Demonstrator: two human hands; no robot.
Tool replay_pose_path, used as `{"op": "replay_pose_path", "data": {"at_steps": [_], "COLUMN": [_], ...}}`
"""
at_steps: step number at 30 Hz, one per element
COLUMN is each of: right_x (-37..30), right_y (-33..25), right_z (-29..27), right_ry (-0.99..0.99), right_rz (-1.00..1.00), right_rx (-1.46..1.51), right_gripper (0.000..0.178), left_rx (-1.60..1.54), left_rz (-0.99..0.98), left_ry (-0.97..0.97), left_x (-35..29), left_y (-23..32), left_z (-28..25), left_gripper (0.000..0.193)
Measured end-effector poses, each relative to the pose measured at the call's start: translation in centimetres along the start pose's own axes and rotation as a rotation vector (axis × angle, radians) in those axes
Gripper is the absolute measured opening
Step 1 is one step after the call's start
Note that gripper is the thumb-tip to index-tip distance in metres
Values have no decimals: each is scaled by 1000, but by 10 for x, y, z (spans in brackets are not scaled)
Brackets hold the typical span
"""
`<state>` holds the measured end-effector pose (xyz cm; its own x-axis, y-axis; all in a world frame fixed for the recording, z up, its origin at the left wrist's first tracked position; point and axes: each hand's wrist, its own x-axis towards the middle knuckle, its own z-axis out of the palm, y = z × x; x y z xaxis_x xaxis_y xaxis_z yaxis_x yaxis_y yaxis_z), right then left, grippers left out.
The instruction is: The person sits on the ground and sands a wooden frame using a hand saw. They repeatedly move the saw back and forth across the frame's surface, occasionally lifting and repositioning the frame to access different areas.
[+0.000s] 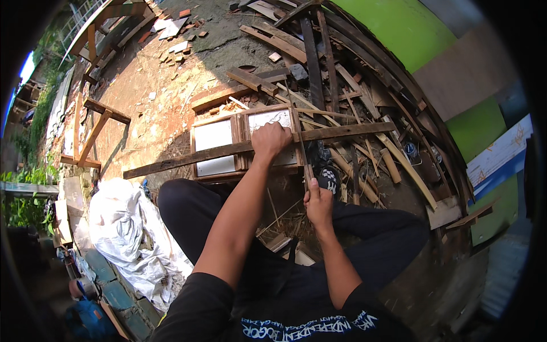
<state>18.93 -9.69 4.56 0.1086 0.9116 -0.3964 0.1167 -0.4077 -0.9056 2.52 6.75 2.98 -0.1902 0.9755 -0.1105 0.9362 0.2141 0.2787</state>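
Note:
A long, weathered wooden plank [188,162] lies across a low wooden frame [238,137] with two white panels [213,137]. My left hand [272,139] is closed over the plank, pressing it near the frame's right side. In my right hand [318,202] is the handle of a handsaw [303,154], its thin blade seen nearly edge-on. That blade runs away from me and crosses the plank just right of my left hand. How deep it sits in the wood cannot be made out. The plank's right end reaches out over loose wood.
A large pile of boards and sticks [364,108] fills the right side. White sheeting [134,239] lies by my left knee. Farther left stands a small wooden trestle [91,131], with a bench [105,28] behind it. Broken tiles [174,28] litter the ground at the back.

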Motion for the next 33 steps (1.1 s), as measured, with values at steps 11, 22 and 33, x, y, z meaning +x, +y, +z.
{"op": "replay_pose_path", "data": {"at_steps": [11, 22, 33], "right_x": [-82, -54, -32], "right_y": [30, -35, -5], "right_z": [-29, -55, -58], "right_ry": [-52, -263, -150], "right_rz": [44, -324, -239], "right_rx": [140, 87, 73], "right_gripper": [35, 25, 24], "left_rx": [4, 11, -1], "left_rz": [-70, -36, -35], "left_ry": [-60, 106, 47], "left_x": [14, 21, 7], "left_y": [-11, -8, -3], "left_z": [-20, -9, -2], "left_gripper": [47, 40, 41]}}
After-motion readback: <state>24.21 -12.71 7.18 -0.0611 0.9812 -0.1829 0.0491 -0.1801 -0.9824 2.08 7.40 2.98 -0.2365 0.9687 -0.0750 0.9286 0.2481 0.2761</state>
